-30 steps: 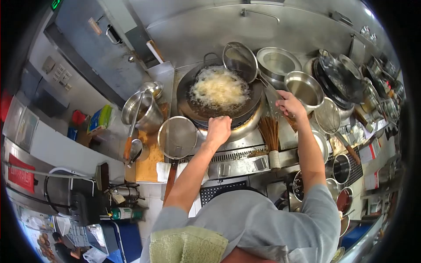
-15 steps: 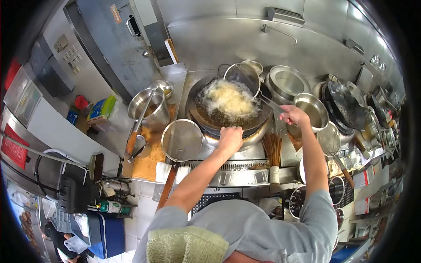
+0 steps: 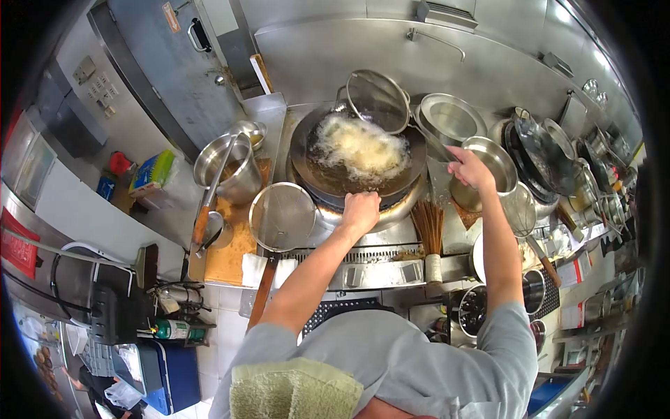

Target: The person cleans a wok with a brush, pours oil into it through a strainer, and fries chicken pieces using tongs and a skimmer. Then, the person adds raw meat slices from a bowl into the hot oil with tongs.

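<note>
A dark wok (image 3: 317,178) holds bubbling oil with pale yellow food (image 3: 363,146) frothing in it. At the wok's near rim my left hand (image 3: 362,211) is closed; what its fingers grip is hidden behind the knuckles. My right hand (image 3: 471,167) is wrapped round the handle of a round mesh strainer (image 3: 377,101). That strainer is tilted over the wok's far right side, above the oil. Another mesh strainer (image 3: 283,216) with a wooden handle lies left of my left hand. A bamboo brush (image 3: 428,230) stands to the right of the wok.
Steel pots (image 3: 225,164) stand at the left, beside a wooden board (image 3: 227,262). A lidded-looking basin (image 3: 452,117) and a steel pot (image 3: 497,164) are at the right, with stacked woks (image 3: 544,157) beyond. A person (image 3: 98,387) is at the far lower left.
The strainer in my right hand has lifted and tilted more upright over the wok. The frothing food has changed shape. My left hand stays at the near rim, and the camera view has shifted.
</note>
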Demonstrator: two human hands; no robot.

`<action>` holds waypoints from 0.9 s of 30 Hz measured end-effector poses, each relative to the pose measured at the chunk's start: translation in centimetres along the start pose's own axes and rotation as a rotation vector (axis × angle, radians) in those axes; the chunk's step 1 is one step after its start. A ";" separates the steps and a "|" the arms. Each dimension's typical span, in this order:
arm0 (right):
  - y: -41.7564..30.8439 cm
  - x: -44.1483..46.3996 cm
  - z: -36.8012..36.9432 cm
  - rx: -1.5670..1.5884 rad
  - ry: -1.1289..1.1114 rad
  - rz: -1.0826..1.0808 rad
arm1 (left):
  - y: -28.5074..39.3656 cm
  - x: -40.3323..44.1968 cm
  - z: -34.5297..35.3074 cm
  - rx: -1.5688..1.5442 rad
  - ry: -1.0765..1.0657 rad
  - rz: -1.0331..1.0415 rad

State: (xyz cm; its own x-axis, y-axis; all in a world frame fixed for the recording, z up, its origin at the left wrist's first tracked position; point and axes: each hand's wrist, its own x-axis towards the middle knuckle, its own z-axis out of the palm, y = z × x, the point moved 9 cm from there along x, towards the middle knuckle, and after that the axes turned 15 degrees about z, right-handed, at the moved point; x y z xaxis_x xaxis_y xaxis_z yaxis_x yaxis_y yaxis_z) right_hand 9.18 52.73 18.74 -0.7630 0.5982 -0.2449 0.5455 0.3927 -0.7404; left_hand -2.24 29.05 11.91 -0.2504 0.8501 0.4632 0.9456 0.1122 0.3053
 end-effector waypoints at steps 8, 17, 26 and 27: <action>0.0 -3.8 -1.1 0.249 0.042 -0.006 | 0.7 0.3 -0.7 0.031 -0.018 0.005; 6.5 -4.0 3.5 0.745 -0.030 0.037 | 1.0 0.3 -0.5 -0.006 -0.012 -0.006; 8.2 -6.8 6.8 1.147 -0.184 0.109 | 1.2 0.1 -0.4 0.049 0.069 -0.010; 8.5 -7.5 6.5 1.178 -0.165 0.113 | 1.3 0.1 -0.5 0.054 0.074 -0.010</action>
State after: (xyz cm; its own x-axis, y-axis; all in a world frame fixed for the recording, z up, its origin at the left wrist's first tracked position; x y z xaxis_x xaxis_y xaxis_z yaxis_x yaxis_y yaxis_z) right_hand 17.25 47.06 10.21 -0.8135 0.4576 -0.3589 0.0243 -0.5900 -0.8071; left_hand -1.17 29.02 12.76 -0.2727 0.8086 0.5214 0.9523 0.1495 0.2661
